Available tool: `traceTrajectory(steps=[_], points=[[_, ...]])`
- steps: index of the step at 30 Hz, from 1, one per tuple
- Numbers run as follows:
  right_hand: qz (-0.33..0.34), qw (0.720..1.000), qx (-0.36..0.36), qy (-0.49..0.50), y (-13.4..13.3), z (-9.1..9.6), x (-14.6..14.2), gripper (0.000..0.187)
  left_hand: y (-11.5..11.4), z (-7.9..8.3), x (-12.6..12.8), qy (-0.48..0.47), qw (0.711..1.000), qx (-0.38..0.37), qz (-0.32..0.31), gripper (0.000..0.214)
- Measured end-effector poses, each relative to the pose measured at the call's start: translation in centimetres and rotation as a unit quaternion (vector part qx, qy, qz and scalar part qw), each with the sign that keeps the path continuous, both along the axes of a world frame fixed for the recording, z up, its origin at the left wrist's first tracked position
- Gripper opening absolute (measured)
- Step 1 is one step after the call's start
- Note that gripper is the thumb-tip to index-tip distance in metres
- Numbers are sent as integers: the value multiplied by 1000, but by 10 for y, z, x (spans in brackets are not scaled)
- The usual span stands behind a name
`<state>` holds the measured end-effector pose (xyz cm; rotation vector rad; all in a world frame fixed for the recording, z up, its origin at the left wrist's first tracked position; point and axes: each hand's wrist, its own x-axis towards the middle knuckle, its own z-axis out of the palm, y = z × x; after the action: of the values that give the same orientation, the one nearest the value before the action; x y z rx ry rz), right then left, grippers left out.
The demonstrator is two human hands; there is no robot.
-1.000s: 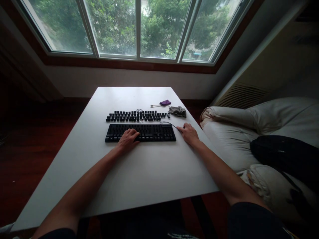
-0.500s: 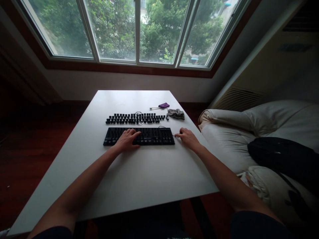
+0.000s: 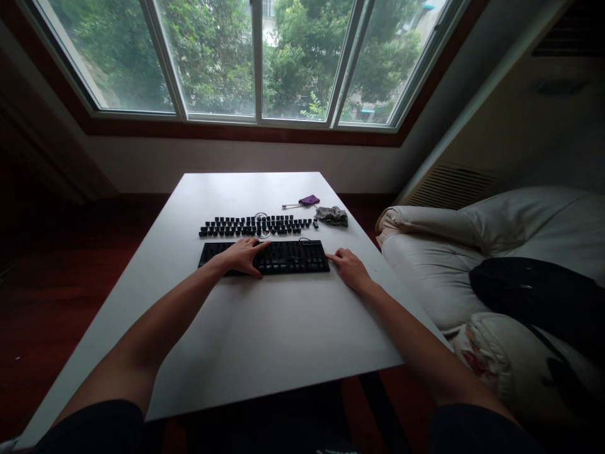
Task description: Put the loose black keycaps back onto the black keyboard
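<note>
A black keyboard (image 3: 295,257) lies across the white table. My left hand (image 3: 242,255) rests over its left-middle part, with fingers spread toward the far side and the thumb at the near edge. At the keyboard's right end is my right hand (image 3: 348,266), its index finger reaching to the edge and the other fingers curled under. Whether something small sits in that curl is hidden. Behind the keyboard, loose black keycaps (image 3: 231,226) stand in rows, with a thin wire loop (image 3: 263,236) among them.
A grey crumpled cloth (image 3: 333,216), a purple cloth (image 3: 309,200) and a thin white stick (image 3: 292,206) lie at the table's (image 3: 265,328) far right. A pale sofa (image 3: 425,265) with a dark bag (image 3: 534,293) stands to the right. Beyond the table is a window (image 3: 302,63).
My left hand has shifted slightly up and now spans the keyboard with fingers further forward. My right index fingertip has come left to the keyboard's right edge. The view has moved slightly.
</note>
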<state>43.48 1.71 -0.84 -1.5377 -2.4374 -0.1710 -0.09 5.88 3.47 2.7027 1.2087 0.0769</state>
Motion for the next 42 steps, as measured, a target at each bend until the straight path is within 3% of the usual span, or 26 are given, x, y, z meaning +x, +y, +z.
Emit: traceTrajectory(steps=[12, 18, 23, 32, 37, 42], points=[[0, 996, -25, 81, 4, -6, 11, 54, 9, -4, -1, -11, 1000, 13, 19, 118], [-15, 995, 7, 98, 3, -5, 3, 35, 12, -9, -3, -5, 999, 1, 38, 114], [-7, 993, 16, 117, 2, -4, -6, 30, 12, -12, -7, -4, 999, -2, 37, 109], [-13, 986, 34, 163, -2, -5, -11, 26, -4, -21, -10, -52, 995, 75, 45, 94], [-40, 964, 12, 264, 11, -9, -5, 32, -31, -29, -12, -89, 982, 147, 76, 73], [-128, 908, -89, 389, 52, 10, 11, 38, -53, -33, -9, -125, 969, 183, 112, 55]])
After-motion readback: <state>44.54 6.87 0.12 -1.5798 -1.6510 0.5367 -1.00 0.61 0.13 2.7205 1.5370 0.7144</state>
